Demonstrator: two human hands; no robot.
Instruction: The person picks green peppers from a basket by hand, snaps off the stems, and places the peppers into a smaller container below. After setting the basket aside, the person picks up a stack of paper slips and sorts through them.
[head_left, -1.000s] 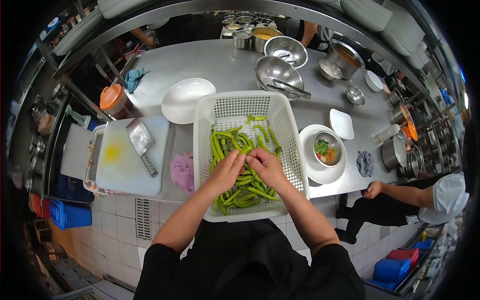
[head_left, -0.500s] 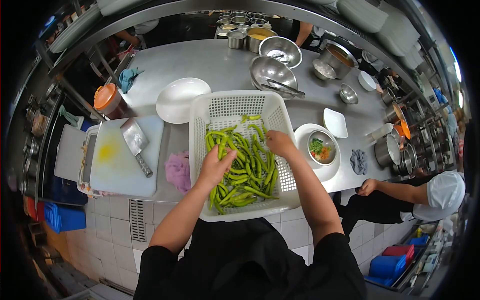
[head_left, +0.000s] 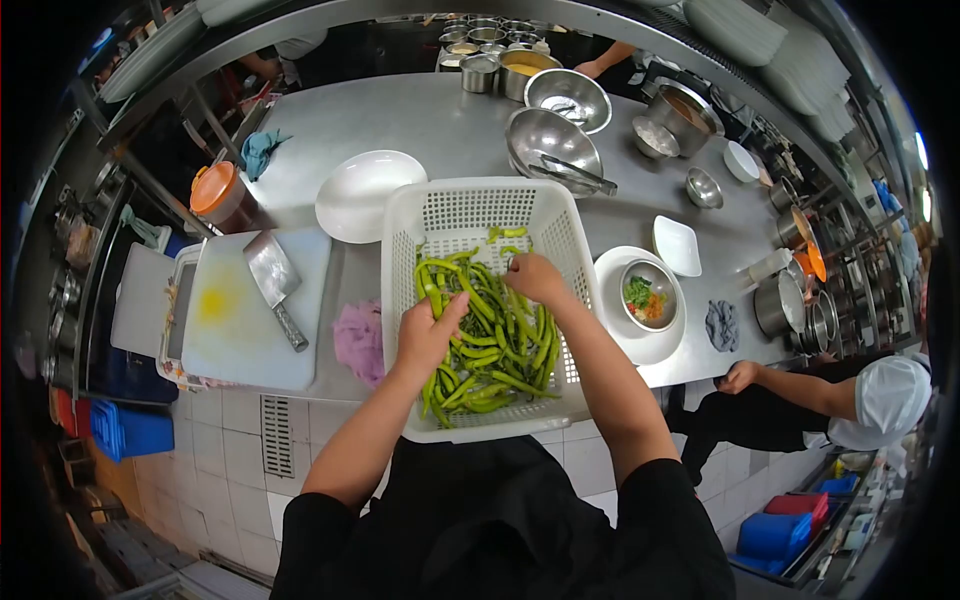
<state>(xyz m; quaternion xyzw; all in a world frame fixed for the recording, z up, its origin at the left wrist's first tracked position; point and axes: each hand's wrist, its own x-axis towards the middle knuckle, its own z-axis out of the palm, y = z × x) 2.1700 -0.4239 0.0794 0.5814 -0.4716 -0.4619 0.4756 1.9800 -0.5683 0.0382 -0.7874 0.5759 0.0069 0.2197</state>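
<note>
Looking down from the head: reaching into the white basket (head_left: pixel 470 205) on the steel counter. Gripping green peppers (head_left: pixel 495 345) in the left hand (head_left: pixel 428 335), fingers curled shut on them. Touching the far peppers with the right hand (head_left: pixel 533 277); fingertips tucked under, so cannot tell if pinching. Just left of the basket, a pink cloth (head_left: pixel 362 340).

basket (head_left: pixel 470 210) — white | chillies (head_left: pixel 490 335) — green | cloth (head_left: pixel 362 340) — pink | lid (head_left: pixel 214 188) — orange

Peppers (head_left: pixel 490 335) in basket (head_left: pixel 470 210), cutting board (head_left: pixel 250 320) left, bowl (head_left: pixel 650 297) right
</note>
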